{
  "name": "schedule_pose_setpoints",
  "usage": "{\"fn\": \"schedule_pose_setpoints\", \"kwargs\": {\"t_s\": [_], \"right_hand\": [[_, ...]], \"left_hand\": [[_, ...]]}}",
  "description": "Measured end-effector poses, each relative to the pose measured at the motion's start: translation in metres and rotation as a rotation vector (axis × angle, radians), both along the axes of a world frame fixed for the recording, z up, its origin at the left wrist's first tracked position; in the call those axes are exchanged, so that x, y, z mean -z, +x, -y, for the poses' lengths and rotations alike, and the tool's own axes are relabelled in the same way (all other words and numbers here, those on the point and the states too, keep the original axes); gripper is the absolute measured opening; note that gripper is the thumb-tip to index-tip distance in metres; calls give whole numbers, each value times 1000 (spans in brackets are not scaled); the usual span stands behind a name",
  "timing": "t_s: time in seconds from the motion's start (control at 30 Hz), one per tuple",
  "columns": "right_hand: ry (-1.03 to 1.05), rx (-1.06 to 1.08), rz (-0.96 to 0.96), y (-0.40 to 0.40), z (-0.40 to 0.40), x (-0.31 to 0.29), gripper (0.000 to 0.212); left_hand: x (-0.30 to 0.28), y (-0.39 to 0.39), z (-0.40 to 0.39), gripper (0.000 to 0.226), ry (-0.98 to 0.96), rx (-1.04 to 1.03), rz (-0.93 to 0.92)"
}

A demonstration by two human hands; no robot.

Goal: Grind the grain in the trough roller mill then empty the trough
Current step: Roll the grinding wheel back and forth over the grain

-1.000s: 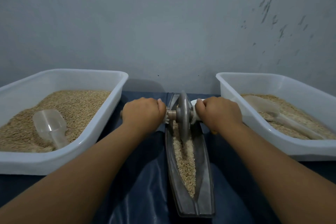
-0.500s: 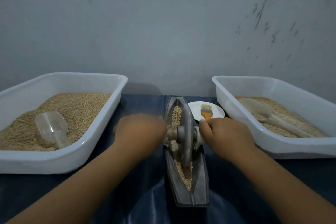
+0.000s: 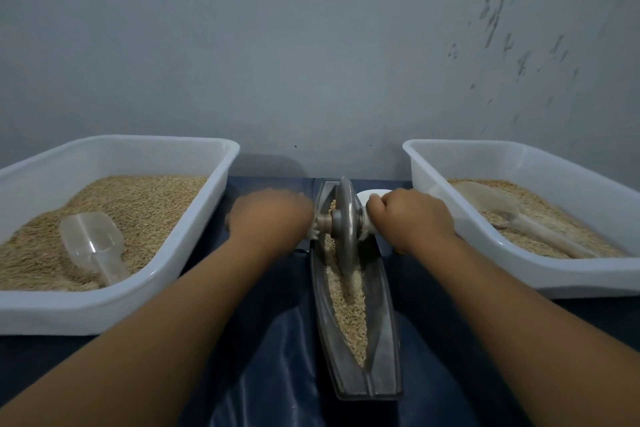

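Between the left hand [image 3: 270, 218] and the right hand [image 3: 412, 218], a wheel [image 3: 346, 218] of dull grey metal with a faint sheen is seen. The trough [image 3: 384, 374] beneath it is made of the same matt, dark metal, and coarse tan grain [image 3: 349, 308] is held in it. Glossy, creased dark blue cloth [image 3: 277, 357] is spread under both hands. Outside each hand, a smooth white plastic tub [image 3: 194, 246] [image 3: 446, 218] is seen. A translucent plastic scoop [image 3: 93, 246] lies left of the left hand.
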State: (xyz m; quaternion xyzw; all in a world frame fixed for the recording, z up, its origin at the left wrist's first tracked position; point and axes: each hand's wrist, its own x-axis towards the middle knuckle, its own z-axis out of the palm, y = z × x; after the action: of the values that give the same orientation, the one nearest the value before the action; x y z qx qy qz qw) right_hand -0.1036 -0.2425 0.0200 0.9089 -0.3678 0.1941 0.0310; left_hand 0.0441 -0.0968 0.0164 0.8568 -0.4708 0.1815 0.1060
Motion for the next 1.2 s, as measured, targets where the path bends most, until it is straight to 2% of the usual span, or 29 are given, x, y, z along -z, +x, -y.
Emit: {"fn": "schedule_pose_setpoints", "kwargs": {"t_s": [0.07,0.13,0.27,0.3,0.37,0.53,0.6,0.73,0.83,1.0,1.1,1.2], "right_hand": [[-12,16,18,5,4,1,42],[-69,5,43,4,1,4,45],[-23,-4,56,-15,-12,7,46],[-9,-8,35,-20,-16,8,45],[13,-21,-19,-31,-26,8,44],[43,-79,-99,-61,-50,-5,45],[42,-95,-114,-67,-54,-8,46],[11,-34,-5,-53,-47,0,54],[10,-12,86,-31,-28,9,51],[18,-8,201,-12,-9,16,50],[43,-5,166,-14,-8,19,49],[42,-13,57,-21,-12,15,48]], "left_hand": [[-2,-3,-2,17,33,-39,-121],[-2,-4,-5,19,63,-87,-153],[3,-13,-13,16,69,5,-88],[4,-11,-14,19,23,23,-58],[4,-13,-18,39,-14,-8,-8],[15,-33,-48,51,-34,11,63],[16,-36,-56,50,-52,1,47],[17,-35,-49,52,-63,8,74],[10,-23,-26,51,-110,-33,20],[-2,-5,8,46,-116,-11,69],[-1,-4,9,44,-68,7,118],[2,-10,-2,48,-92,-11,71]]}}
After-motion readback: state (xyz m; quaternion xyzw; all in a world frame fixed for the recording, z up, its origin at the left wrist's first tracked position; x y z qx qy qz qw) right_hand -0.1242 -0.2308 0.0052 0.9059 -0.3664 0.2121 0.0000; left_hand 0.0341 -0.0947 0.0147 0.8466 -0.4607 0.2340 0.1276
